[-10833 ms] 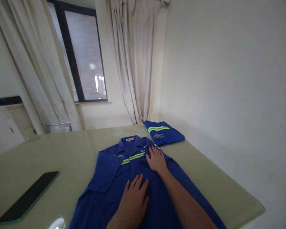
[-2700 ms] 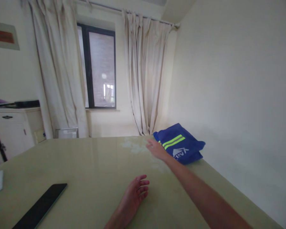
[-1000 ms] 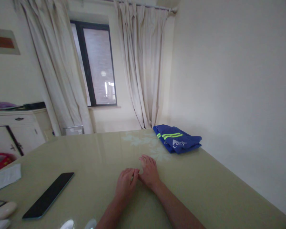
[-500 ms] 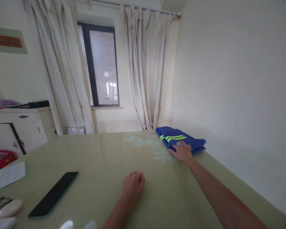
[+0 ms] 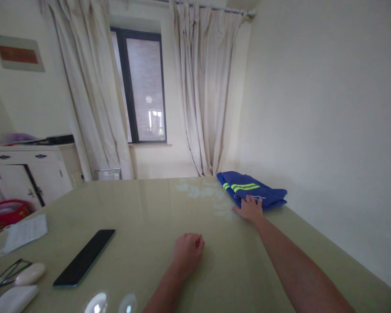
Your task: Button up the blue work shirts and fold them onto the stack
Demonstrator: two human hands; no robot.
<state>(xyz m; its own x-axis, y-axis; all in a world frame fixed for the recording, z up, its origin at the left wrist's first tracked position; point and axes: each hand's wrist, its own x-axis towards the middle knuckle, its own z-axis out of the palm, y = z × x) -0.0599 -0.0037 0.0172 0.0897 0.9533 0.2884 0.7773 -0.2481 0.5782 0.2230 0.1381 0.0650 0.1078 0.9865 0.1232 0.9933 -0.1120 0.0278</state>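
Folded blue clothing with yellow-green and grey reflective stripes [image 5: 267, 193] lies at the far right of the table, by the wall. My right hand [image 5: 251, 209] reaches out to its near edge, fingers spread and resting at the cloth; no grip on it shows. My left hand [image 5: 189, 251] rests on the table nearer to me, curled into a loose fist. I see nothing in it. Left of it lies a dark phone-like slab [image 5: 84, 258] with a teal edge.
The glossy pale green table [image 5: 143, 213] meets a white wall on the right. At left lie a face mask [image 5: 28, 232], glasses [image 5: 9, 274], a whitish rounded object [image 5: 31, 274] and a white case-like item [image 5: 16, 300]. A red basket [image 5: 9, 213] and white cabinet [image 5: 52, 174] stand beyond.
The view has turned slightly left, so everything sits a little further right. My right hand has drawn back slightly toward the cloth's near edge; my left hand stays curled on the table.
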